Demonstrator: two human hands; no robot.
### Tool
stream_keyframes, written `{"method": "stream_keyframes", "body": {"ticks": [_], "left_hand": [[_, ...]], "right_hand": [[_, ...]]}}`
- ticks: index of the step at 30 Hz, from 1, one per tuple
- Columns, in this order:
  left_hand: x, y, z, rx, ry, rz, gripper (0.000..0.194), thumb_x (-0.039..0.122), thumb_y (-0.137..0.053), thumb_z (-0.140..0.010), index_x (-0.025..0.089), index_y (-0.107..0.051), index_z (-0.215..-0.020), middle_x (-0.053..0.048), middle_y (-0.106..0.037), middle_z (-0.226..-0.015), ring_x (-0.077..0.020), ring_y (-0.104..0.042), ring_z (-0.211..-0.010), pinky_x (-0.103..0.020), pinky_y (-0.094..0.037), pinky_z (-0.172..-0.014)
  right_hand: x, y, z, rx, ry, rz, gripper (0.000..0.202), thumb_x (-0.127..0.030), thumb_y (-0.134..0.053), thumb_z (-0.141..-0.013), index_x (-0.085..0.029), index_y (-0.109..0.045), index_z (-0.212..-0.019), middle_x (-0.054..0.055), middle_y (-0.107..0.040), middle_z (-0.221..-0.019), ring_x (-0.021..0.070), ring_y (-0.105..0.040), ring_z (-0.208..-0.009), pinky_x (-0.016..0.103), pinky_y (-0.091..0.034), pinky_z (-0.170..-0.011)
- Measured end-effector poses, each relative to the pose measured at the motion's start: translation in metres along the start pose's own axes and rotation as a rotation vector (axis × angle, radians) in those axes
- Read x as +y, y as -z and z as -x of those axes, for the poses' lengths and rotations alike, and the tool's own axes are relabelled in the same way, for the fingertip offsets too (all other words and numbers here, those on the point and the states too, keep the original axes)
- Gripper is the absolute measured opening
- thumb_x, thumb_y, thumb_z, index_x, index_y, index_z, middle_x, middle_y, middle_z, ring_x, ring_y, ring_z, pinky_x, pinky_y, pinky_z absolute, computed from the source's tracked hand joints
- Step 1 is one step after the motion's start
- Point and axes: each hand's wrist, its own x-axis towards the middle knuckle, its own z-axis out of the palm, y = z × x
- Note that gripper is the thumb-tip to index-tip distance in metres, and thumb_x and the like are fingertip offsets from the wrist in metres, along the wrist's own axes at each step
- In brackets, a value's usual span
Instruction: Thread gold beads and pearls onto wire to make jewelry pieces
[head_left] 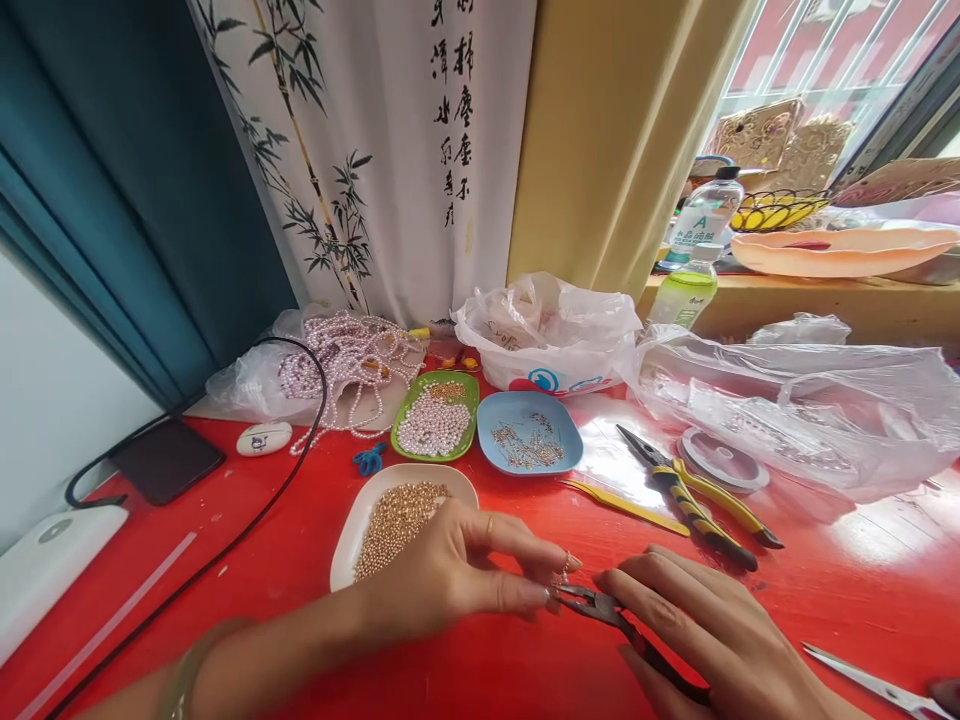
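My left hand (465,560), with a ring on one finger and a bangle (180,680) on the wrist, reaches to the centre. Its thumb and fingertips pinch a small beaded piece (564,572). Small dark-handled pliers (600,606) are held in my right hand (705,630), their jaws touching or very near that piece. Behind my left hand, a white dish (345,510) of gold beads is partly covered. Farther back stand a green tray (473,400) with pale pink and gold beads and a blue dish (491,405) with small metal bits.
Yellow-black pliers (694,500), yellow tweezers (630,506) and a clear spool (724,460) lie right of centre. Scissors (870,682) are at the lower right. Plastic bags (555,330) and pink bead strands (337,350) line the back. A black cable (281,490) crosses left, near a phone (169,460).
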Motion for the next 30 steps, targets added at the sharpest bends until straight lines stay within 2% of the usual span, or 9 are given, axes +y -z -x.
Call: {"method": "stream_keyframes", "body": {"ticks": [7,11,16,24,30], "left_hand": [[0.0,0.0,0.004,-0.034,-0.023,-0.107,0.022,0.019,-0.069,-0.066,0.019,-0.071,-0.088,-0.005,-0.065,-0.075,-0.0154,-0.059,-0.069,-0.028,-0.049,-0.067],[0.0,0.0,0.004,-0.037,-0.028,-0.12,0.021,0.017,-0.069,-0.066,0.019,-0.072,-0.087,-0.005,-0.067,-0.077,-0.0163,-0.061,-0.071,-0.028,-0.049,-0.069],[-0.002,-0.001,0.003,-0.023,-0.031,-0.09,0.021,0.017,-0.07,-0.064,0.019,-0.072,-0.085,-0.005,-0.068,-0.077,-0.0181,-0.062,-0.075,-0.03,-0.049,-0.073],[-0.002,-0.002,0.003,-0.005,-0.031,-0.122,0.02,0.017,-0.07,-0.064,0.018,-0.072,-0.084,-0.005,-0.067,-0.076,-0.0162,-0.062,-0.071,-0.027,-0.05,-0.067],[-0.001,-0.001,0.001,0.019,-0.018,-0.067,0.02,0.019,-0.071,-0.063,0.016,-0.072,-0.082,-0.005,-0.067,-0.074,-0.0162,-0.061,-0.07,-0.029,-0.049,-0.07]], "right_hand": [[0.008,-0.006,0.014,-0.046,0.034,-0.019,0.03,-0.008,-0.043,-0.077,-0.012,-0.052,-0.105,0.01,-0.062,-0.079,0.0165,-0.059,-0.069,0.026,-0.049,-0.061],[0.008,-0.009,0.018,-0.013,0.031,0.018,0.029,-0.009,-0.042,-0.078,-0.013,-0.054,-0.104,0.01,-0.063,-0.078,0.0172,-0.06,-0.072,0.027,-0.049,-0.064],[0.006,-0.009,0.016,0.024,0.027,0.058,0.027,-0.009,-0.04,-0.079,-0.014,-0.056,-0.101,0.009,-0.064,-0.075,0.0155,-0.061,-0.068,0.024,-0.05,-0.063],[0.005,-0.01,0.015,0.046,0.032,0.077,0.027,-0.007,-0.041,-0.078,-0.013,-0.056,-0.099,0.008,-0.063,-0.073,0.0156,-0.06,-0.066,0.024,-0.049,-0.059],[0.007,-0.005,0.011,-0.003,0.005,0.025,0.028,-0.011,-0.043,-0.078,-0.014,-0.055,-0.102,0.008,-0.063,-0.077,0.0148,-0.06,-0.066,0.024,-0.048,-0.058]]}}
